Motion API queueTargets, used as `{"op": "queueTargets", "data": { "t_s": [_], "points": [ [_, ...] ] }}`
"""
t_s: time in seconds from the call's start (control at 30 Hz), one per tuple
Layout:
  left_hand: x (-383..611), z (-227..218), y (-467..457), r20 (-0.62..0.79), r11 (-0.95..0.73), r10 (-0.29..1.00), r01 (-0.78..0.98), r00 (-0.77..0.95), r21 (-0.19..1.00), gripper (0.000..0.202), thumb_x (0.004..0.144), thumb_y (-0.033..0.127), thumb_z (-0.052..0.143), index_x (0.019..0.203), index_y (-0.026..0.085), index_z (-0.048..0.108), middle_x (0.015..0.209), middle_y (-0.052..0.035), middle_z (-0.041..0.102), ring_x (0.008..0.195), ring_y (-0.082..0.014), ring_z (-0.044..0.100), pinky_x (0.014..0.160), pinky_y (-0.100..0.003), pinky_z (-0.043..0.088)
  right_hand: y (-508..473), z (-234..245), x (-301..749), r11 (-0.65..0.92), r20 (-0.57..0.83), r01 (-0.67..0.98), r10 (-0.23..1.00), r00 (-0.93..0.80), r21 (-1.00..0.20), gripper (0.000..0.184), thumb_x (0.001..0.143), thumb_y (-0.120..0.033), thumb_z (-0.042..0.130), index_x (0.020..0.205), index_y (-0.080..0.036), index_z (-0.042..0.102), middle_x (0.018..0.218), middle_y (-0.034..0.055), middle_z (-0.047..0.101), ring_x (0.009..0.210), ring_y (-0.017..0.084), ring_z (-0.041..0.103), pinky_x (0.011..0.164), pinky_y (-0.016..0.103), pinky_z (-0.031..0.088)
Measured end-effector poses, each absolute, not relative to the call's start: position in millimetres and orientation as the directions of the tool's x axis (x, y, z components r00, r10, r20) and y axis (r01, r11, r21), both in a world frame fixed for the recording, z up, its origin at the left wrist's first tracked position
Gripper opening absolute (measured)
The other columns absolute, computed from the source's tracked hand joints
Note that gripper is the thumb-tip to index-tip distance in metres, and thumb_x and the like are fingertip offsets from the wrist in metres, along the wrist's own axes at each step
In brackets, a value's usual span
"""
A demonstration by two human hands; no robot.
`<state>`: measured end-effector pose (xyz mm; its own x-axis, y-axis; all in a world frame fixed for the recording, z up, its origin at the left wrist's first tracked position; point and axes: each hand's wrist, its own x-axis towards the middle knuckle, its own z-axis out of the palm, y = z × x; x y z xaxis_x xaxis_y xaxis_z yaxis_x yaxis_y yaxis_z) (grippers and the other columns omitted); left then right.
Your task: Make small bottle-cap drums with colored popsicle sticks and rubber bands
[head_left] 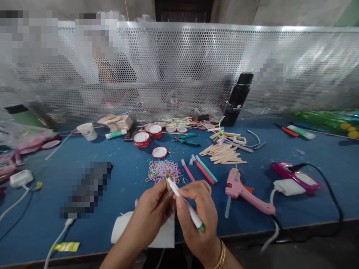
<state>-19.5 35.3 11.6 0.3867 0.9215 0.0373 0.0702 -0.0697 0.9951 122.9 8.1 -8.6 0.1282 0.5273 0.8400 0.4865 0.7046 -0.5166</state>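
Note:
My right hand (198, 213) is closed round a white marker with green ends (185, 203), its tip pointing up and left. The tip touches a small wooden stick (167, 175) pinched in the fingers of my left hand (153, 215). Both hands hover over the near edge of the blue table (117, 175), above a white sheet of paper (165, 235). Just beyond the hands lies a heap of coloured rubber bands (162, 170). Pink, red and teal markers (203, 169) lie to its right.
A pink glue gun (244, 190) rests right of my hands, its cable going off the edge. A pile of wooden sticks (224, 154), red-rimmed round lids (148, 136), pliers (185, 140) and a black bottle (238, 98) stand farther back. A perforated metal screen (196, 63) closes the far side, people behind it.

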Motion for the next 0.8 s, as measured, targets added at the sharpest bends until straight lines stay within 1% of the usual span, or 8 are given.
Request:
{"op": "queueTargets", "data": {
  "t_s": [0.17,0.33,0.47,0.63,0.8],
  "points": [
    [-21.4,7.3,36.5,0.058,-0.108,0.92,0.107,0.388,0.988,0.034,0.104,0.049,0.054,0.086,0.02,0.056,0.075,0.0029,0.05,0.066,-0.0109,0.042,0.059,-0.022,0.036,8.4,-8.5,122.8,0.674,0.83,0.506,0.528,0.179,-0.538,0.014,0.096,-0.009,0.055,0.102,-0.02,0.059,0.089,0.0003,0.069,0.082,0.017,0.064,0.085,0.037,0.043],
    [-22.0,5.6,37.3,0.051,-0.094,0.92,0.092,0.388,0.991,0.033,0.103,0.049,0.056,0.087,0.02,0.056,0.076,0.0034,0.048,0.065,-0.0104,0.039,0.057,-0.022,0.034,7.4,-9.0,122.9,0.692,0.837,0.499,0.528,0.141,-0.521,0.012,0.097,-0.011,0.055,0.102,-0.02,0.06,0.088,0.0003,0.068,0.082,0.017,0.064,0.087,0.038,0.043],
    [-21.5,6.7,36.4,0.048,-0.09,0.915,0.087,0.402,0.992,0.033,0.104,0.048,0.054,0.089,0.019,0.056,0.078,0.0024,0.051,0.067,-0.0103,0.041,0.059,-0.021,0.035,7.8,-9.1,123.3,0.663,0.82,0.507,0.543,0.18,-0.55,0.013,0.097,-0.01,0.055,0.101,-0.021,0.059,0.088,0.0005,0.069,0.082,0.018,0.065,0.085,0.038,0.043],
    [-20.6,12.1,35.8,0.065,-0.114,0.918,0.104,0.391,0.988,0.036,0.102,0.051,0.056,0.087,0.019,0.057,0.075,0.0034,0.047,0.065,-0.0106,0.036,0.056,-0.022,0.034,8.1,-9.5,122.8,0.701,0.843,0.494,0.521,0.135,-0.513,0.013,0.096,-0.01,0.056,0.102,-0.02,0.06,0.088,0.0005,0.069,0.082,0.017,0.064,0.085,0.038,0.043],
    [-21.3,10.6,36.0,0.071,-0.127,0.917,0.121,0.392,0.984,0.034,0.104,0.049,0.054,0.088,0.019,0.057,0.075,0.0035,0.048,0.066,-0.0104,0.039,0.058,-0.022,0.035,7.4,-11.4,123.2,0.676,0.829,0.504,0.535,0.167,-0.538,0.013,0.097,-0.008,0.055,0.103,-0.019,0.059,0.091,0.0007,0.069,0.085,0.017,0.063,0.088,0.038,0.042]
  ]
}}
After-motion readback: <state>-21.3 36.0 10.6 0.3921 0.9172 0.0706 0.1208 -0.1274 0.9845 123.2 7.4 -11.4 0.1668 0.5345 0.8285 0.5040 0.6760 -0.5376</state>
